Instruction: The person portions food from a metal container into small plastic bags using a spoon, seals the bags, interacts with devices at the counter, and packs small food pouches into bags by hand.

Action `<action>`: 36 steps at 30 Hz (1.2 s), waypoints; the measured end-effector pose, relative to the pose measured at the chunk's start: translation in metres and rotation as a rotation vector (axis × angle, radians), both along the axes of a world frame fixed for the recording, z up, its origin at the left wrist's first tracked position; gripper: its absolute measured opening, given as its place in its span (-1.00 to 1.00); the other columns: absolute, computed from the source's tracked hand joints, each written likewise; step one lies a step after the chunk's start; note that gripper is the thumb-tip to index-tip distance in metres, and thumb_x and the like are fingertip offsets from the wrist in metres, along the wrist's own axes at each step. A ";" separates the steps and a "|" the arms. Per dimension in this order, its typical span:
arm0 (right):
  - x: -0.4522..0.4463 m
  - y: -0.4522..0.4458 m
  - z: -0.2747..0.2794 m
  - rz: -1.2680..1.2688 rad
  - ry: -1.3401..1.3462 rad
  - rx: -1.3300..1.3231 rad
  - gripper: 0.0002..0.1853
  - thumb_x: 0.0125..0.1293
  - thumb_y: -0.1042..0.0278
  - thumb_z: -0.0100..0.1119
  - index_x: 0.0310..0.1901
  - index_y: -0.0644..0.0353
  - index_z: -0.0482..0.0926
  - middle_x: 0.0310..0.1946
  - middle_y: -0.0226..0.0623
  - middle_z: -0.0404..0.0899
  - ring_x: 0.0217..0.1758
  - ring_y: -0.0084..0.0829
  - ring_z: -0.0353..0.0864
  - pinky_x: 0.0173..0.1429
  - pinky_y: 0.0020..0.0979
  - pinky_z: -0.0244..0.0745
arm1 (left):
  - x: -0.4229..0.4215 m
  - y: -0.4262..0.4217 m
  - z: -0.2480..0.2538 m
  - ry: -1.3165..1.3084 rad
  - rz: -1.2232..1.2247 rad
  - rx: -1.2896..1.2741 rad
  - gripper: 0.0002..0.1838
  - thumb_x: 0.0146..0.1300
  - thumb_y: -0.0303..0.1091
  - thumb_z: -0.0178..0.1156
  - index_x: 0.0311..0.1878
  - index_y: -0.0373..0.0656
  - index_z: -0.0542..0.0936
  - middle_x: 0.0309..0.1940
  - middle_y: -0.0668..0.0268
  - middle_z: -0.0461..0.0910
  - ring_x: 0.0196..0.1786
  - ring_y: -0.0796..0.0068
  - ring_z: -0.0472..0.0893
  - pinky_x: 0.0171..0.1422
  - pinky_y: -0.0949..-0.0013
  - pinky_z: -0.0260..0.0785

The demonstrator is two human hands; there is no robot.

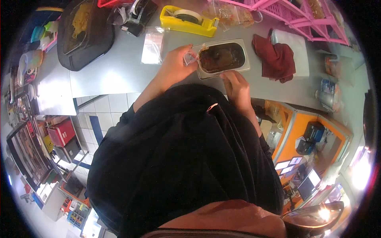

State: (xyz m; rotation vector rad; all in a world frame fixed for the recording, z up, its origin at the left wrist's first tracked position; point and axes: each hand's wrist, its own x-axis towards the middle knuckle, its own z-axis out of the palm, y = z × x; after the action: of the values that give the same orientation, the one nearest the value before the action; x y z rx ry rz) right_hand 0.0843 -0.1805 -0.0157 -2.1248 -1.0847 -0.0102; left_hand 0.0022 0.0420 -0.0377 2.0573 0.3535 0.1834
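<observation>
A metal container [247, 59] holding a dark brown, paste-like food stands on the grey counter in front of the body. At its left end, my left hand [177, 65] has its fingers closed on a small clear plastic bag [190, 59]. My right hand [237, 85] is at the container's near edge, fingers curled together; what they hold, if anything, is hidden. Left of the container lie flat clear plastic bags [153, 45]. A yellow tape dispenser [188, 20] stands behind it.
A dark red cloth [276, 59] lies right of the container on a white sheet [299, 55]. Pink baskets [291, 16] stand at the back right. A black tray [89, 43] with yellow food is at the left. Filled plastic bags [232, 16] lie behind the container.
</observation>
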 end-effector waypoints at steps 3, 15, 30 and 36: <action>-0.003 -0.002 0.007 0.101 0.115 0.010 -0.93 0.24 0.49 0.24 -0.28 0.25 0.55 -0.33 -0.16 0.61 -0.29 -0.08 0.62 -0.22 -0.20 0.54 | -0.002 0.001 0.000 0.014 -0.009 -0.027 -0.72 0.02 -0.30 0.35 -0.19 -0.18 0.63 0.17 -0.07 0.52 0.18 -0.05 0.53 0.23 0.20 0.37; -0.016 0.009 0.027 -0.485 0.485 0.510 -0.68 0.53 0.37 -0.14 -0.34 0.39 0.49 -0.59 -0.13 0.64 -0.51 -0.40 0.69 -0.37 -0.47 0.57 | -0.003 0.013 0.000 0.016 0.063 -0.063 -0.72 0.06 -0.32 0.36 -0.17 -0.20 0.60 -0.07 0.11 0.66 0.03 0.13 0.64 0.12 0.27 0.45; -0.004 0.004 0.033 -0.461 0.590 0.504 -0.63 0.54 0.29 -0.14 -0.36 0.40 0.48 -0.63 -0.14 0.60 -0.59 -0.44 0.64 -0.45 -0.47 0.55 | -0.002 0.013 -0.007 -0.053 0.039 -0.041 -0.73 0.03 -0.34 0.35 -0.19 -0.18 0.61 -0.15 0.13 0.68 -0.05 0.15 0.66 0.06 0.29 0.47; -0.011 0.002 0.012 -0.358 0.445 0.162 -0.72 0.49 0.37 -0.03 -0.35 0.38 0.51 -0.60 -0.19 0.62 -0.54 -0.47 0.66 -0.40 -0.45 0.55 | -0.005 0.012 -0.002 -0.049 0.047 -0.134 -0.76 0.04 -0.39 0.34 -0.18 -0.17 0.60 -0.14 0.12 0.68 -0.03 0.15 0.66 0.07 0.29 0.47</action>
State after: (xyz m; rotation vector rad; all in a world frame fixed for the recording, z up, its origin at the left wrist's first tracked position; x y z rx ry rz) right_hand 0.0735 -0.1786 -0.0032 -2.0158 -0.4254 0.1891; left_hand -0.0031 0.0545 -0.0393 1.9099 0.3737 0.2320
